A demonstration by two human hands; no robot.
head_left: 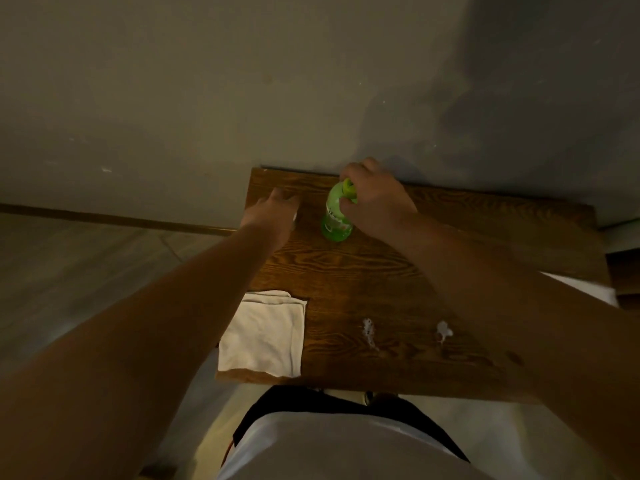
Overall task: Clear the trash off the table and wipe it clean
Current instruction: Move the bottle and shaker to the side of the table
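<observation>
A green plastic bottle (335, 218) stands upright near the far edge of the dark wooden table (346, 271). My right hand (374, 199) is closed around its top and cap. To the left of the bottle, my left hand (273, 213) reaches over the far left part of the table; a small white bit shows at its fingers, and whether it is held is unclear. A folded white cloth (265, 336) lies at the near left corner. Two small white scraps, one at the near middle (369, 330) and one further right (444, 330), lie on the wood.
The table stands against a grey wall (311, 81). Pale floor (86, 271) lies to the left, below a baseboard. Something white sits beyond the table's right edge (588, 289). My white shirt fills the bottom of the view.
</observation>
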